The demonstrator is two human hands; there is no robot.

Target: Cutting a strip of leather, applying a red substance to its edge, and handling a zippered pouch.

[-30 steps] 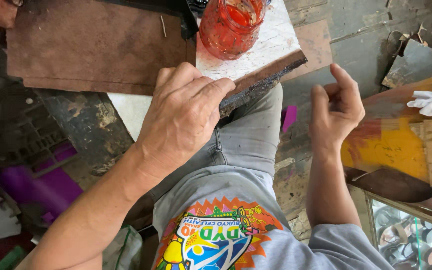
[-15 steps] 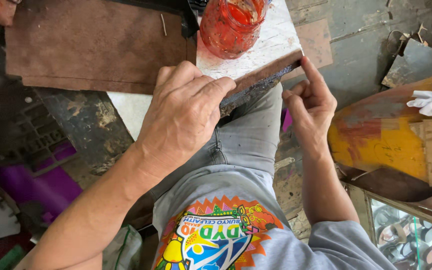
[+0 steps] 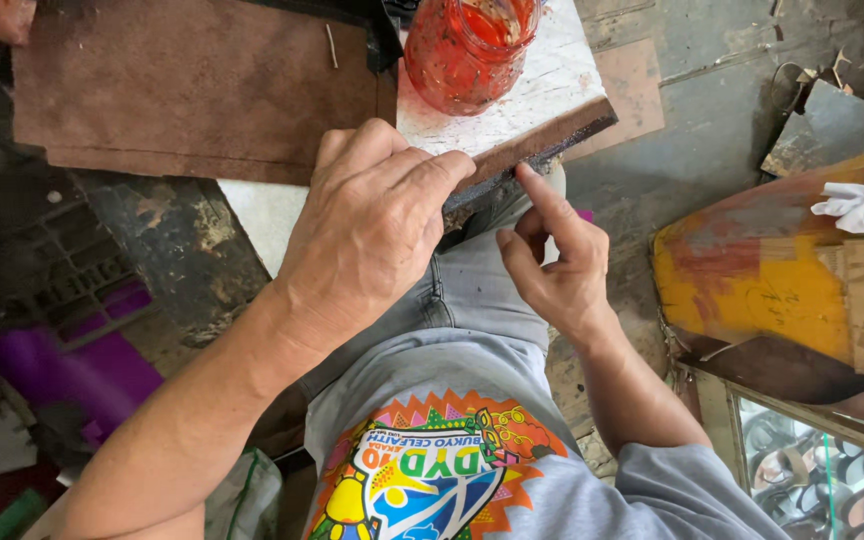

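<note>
Left hand (image 3: 377, 225) lies flat, fingers pressed together, pinning a dark strip (image 3: 537, 150) along the near edge of the white board (image 3: 542, 85). Right hand (image 3: 552, 265) loosely curled, holding nothing, forefinger tip touching the strip's edge. Red jar (image 3: 467, 45) stands behind. Step judged: edge-smoothing; steady, even fingertip pressure needed.

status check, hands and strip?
Left hand flat, pressing dark strip on white slab. Right hand empty, forefinger on strip's edge. Red jar stands on slab behind strip, apart.
</note>
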